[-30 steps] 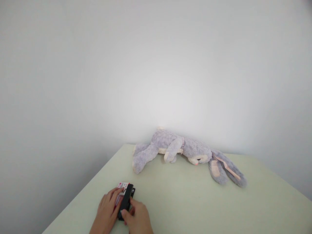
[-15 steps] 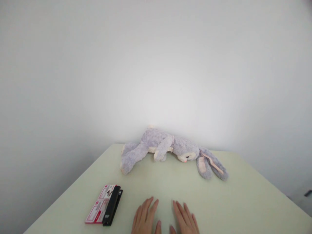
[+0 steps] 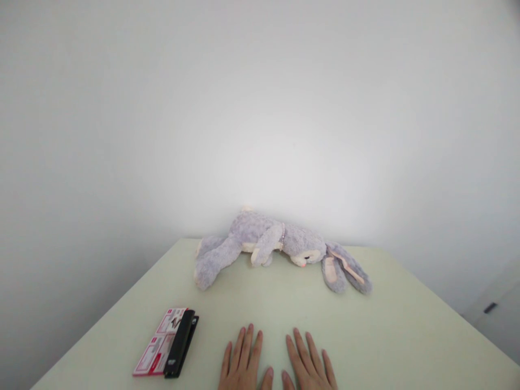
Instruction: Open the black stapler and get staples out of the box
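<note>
Pale table [image 3: 365, 336] bears both hands, left [image 3: 242, 362] and right [image 3: 309, 364], flat, fingers spread, empty.

A second ago both hands were closed around the black stapler [image 3: 181, 343] and its pink card [image 3: 160, 342]; now the left hand [image 3: 242, 364] and right hand [image 3: 307, 364] lie flat on the table, side by side (thumbs almost touching), right of the stapler
</note>
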Demonstrator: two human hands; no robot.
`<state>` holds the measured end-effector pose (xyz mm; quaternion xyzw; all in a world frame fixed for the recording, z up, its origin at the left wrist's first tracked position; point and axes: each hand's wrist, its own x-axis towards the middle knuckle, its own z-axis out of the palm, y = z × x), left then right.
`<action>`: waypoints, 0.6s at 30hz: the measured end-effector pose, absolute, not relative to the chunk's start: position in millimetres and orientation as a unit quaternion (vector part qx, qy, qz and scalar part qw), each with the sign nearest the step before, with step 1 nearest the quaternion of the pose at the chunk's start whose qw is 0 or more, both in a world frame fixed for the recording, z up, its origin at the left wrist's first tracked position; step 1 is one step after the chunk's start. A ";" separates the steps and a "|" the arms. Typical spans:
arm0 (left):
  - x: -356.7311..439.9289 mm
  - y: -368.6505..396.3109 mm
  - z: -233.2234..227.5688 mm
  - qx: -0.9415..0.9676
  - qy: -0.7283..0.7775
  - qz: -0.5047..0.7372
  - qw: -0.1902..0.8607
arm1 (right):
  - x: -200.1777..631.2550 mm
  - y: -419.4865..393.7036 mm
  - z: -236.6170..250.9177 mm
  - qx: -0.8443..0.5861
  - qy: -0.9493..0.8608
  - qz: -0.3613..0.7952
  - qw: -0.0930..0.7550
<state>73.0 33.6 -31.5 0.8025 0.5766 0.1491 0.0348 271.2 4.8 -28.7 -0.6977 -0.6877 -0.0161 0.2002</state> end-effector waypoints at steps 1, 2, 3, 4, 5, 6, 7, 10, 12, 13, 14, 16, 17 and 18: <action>74.7 33.1 -30.3 0.799 0.582 0.145 0.031 | 271.0 4.6 -28.4 -0.697 -0.689 -0.024 0.197; 76.8 32.4 -29.2 0.791 0.595 0.143 0.021 | 270.5 4.5 -28.4 -0.698 -0.690 -0.035 0.190; 79.1 31.5 -28.1 0.780 0.609 0.143 0.007 | 270.0 4.5 -28.6 -0.699 -0.690 -0.049 0.181; 81.4 30.4 -27.1 0.771 0.621 0.143 -0.005 | 269.4 4.5 -29.1 -0.700 -0.690 -0.063 0.170; 83.5 29.4 -26.1 0.766 0.627 0.142 -0.014 | 268.9 4.7 -29.5 -0.701 -0.690 -0.076 0.160; 85.3 28.4 -25.3 0.765 0.628 0.140 -0.018 | 268.6 4.8 -30.0 -0.702 -0.691 -0.086 0.152; 86.5 27.6 -24.6 0.765 0.628 0.140 -0.020 | 268.5 5.0 -30.5 -0.702 -0.691 -0.093 0.146; 88.0 26.1 -23.0 0.765 0.628 0.142 -0.023 | 268.8 5.2 -31.6 -0.700 -0.693 -0.102 0.141; 88.4 25.6 -22.2 0.764 0.629 0.144 -0.023 | 269.2 5.2 -32.0 -0.701 -0.692 -0.102 0.140; 88.6 25.5 -21.8 0.763 0.629 0.145 -0.023 | 269.3 5.2 -32.1 -0.702 -0.691 -0.102 0.139; 88.8 25.3 -21.2 0.763 0.630 0.146 -0.024 | 269.4 5.3 -32.2 -0.703 -0.690 -0.102 0.138; 88.5 25.4 -19.6 0.763 0.630 0.144 -0.027 | 269.6 5.4 -32.2 -0.705 -0.689 -0.101 0.135; 87.7 25.6 -18.7 0.763 0.630 0.142 -0.026 | 269.6 5.5 -32.1 -0.706 -0.688 -0.099 0.136; 86.4 26.0 -17.7 0.764 0.630 0.139 -0.024 | 269.6 5.7 -32.0 -0.706 -0.688 -0.098 0.137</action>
